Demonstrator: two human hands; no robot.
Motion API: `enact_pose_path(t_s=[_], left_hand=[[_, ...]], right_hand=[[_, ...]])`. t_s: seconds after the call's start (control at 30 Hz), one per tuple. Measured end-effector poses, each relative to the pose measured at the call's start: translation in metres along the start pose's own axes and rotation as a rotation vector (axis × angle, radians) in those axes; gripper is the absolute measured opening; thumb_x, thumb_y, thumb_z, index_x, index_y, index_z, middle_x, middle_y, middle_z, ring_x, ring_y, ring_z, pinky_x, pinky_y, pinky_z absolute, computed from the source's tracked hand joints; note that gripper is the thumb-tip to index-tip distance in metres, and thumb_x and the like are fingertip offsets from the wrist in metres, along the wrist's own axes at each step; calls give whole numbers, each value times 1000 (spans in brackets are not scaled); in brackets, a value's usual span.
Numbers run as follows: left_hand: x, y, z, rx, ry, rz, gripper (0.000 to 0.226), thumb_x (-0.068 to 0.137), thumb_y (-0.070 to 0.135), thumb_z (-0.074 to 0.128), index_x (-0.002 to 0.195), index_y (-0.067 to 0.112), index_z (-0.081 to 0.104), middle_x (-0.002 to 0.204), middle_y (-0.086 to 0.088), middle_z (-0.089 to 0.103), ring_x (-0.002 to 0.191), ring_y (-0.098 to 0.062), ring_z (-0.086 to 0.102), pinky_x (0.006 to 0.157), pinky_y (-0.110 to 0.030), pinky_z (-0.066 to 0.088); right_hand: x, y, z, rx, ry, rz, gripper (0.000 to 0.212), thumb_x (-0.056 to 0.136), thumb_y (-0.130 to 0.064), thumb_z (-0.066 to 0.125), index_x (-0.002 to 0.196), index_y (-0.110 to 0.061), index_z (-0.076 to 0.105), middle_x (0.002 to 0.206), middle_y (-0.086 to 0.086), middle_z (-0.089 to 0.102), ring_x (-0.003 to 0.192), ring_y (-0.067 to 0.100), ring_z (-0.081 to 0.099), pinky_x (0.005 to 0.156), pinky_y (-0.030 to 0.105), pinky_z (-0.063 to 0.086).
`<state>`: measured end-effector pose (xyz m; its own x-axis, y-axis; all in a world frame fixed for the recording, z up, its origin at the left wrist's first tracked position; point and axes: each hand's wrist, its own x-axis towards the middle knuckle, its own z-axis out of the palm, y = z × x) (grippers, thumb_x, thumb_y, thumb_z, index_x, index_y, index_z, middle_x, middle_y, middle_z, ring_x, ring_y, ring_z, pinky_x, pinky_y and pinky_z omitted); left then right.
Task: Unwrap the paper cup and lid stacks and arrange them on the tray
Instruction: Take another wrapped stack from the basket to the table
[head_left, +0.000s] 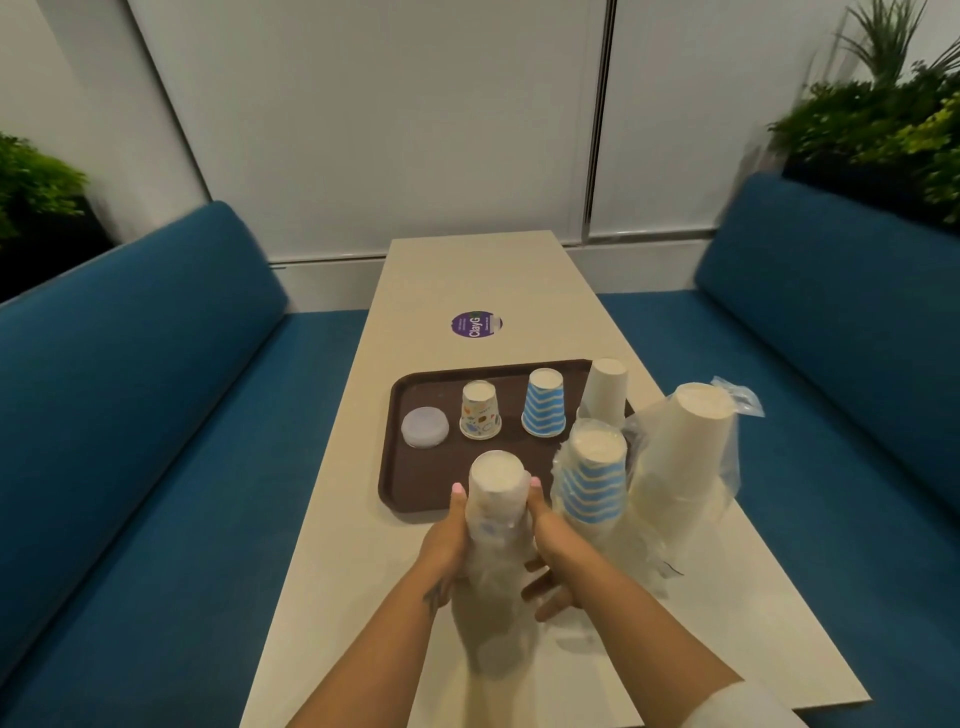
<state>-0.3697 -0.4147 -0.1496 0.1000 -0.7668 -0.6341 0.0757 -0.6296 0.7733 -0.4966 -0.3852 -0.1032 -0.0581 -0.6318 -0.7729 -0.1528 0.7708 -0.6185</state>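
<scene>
A brown tray (415, 488) lies on the beige table. On it stand a clear lid stack (425, 426), an upside-down patterned cup (480, 410), a blue-striped cup (544, 401) and a plain white cup (604, 391). My left hand (447, 545) and my right hand (550, 551) both grip a plastic-wrapped stack of small cups (496, 509) upright just in front of the tray. To the right stand a wrapped blue-striped cup stack (592, 478) and a wrapped tall white cup stack (685, 457), its plastic loose at the top.
The narrow table (467, 280) runs away from me, with a round purple sticker (476, 324) past the tray. Blue sofas (130, 374) flank both sides. Green plants (883, 119) stand behind the sofa backs.
</scene>
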Motion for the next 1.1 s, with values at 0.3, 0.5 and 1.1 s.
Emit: enact_pose_path(t_s=[0.3, 0.5, 1.1], left_hand=[[-14, 0, -6, 19, -73, 111, 71, 93, 67, 15, 96, 20, 68, 109, -10, 70, 105, -26, 63, 99, -41, 47], [-26, -2, -9, -7, -80, 155, 68, 97, 58, 7, 117, 20, 60, 107, 1, 64, 96, -12, 58, 78, -28, 46], [-117, -37, -61, 147, 342, 630, 30, 95, 9, 50, 117, 28, 50, 120, 4, 52, 108, -16, 53, 98, -40, 50]], right_hand=[[11, 2, 6, 156, 9, -4, 87, 81, -83, 22, 143, -24, 34, 119, 19, 50, 91, 43, 60, 85, 59, 51], [10, 4, 10, 176, 4, -32, 82, 85, -79, 21, 144, -22, 32, 106, 11, 51, 85, 38, 60, 81, 57, 52], [-62, 44, 53, 128, 62, -308, 37, 94, -40, 48, 107, -7, 55, 86, 9, 53, 68, 22, 49, 60, 30, 40]])
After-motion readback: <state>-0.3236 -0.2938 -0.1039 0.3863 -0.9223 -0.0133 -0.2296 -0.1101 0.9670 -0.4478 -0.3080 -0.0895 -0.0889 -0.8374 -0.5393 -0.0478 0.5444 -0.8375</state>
